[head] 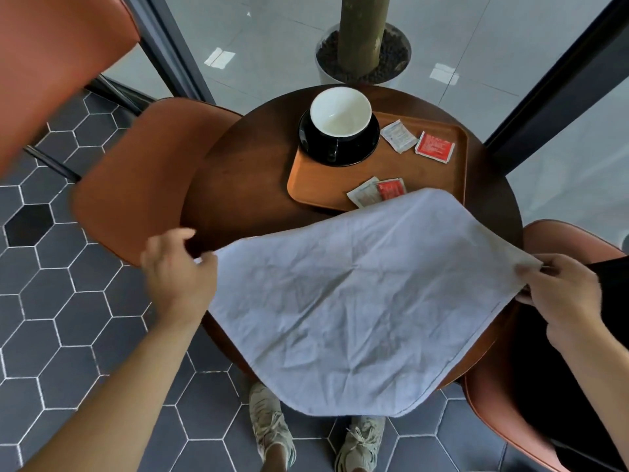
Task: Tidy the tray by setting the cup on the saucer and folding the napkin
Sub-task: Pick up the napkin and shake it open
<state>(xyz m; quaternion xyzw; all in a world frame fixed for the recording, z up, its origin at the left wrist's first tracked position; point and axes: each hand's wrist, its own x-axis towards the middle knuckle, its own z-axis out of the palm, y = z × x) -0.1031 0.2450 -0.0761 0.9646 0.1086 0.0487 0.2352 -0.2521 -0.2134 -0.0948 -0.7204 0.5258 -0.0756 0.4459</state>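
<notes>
Napkin (357,301): unfolded, stretched out on the near side of the tray (425,178), far corner overlapping the tray's near edge. Left grip (177,267) pinches the napkin's left corner (slightly blurred). Right grip (558,294) pinches the right corner. Cup (340,112): upright on the saucer (371,145), at the tray's far-left corner. Sachets (435,148) lie loose on the tray. Tray rests on the table (238,185).

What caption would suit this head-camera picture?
Left hand and right hand stretch the napkin open above the table; cup sits on saucer on tray.
</notes>
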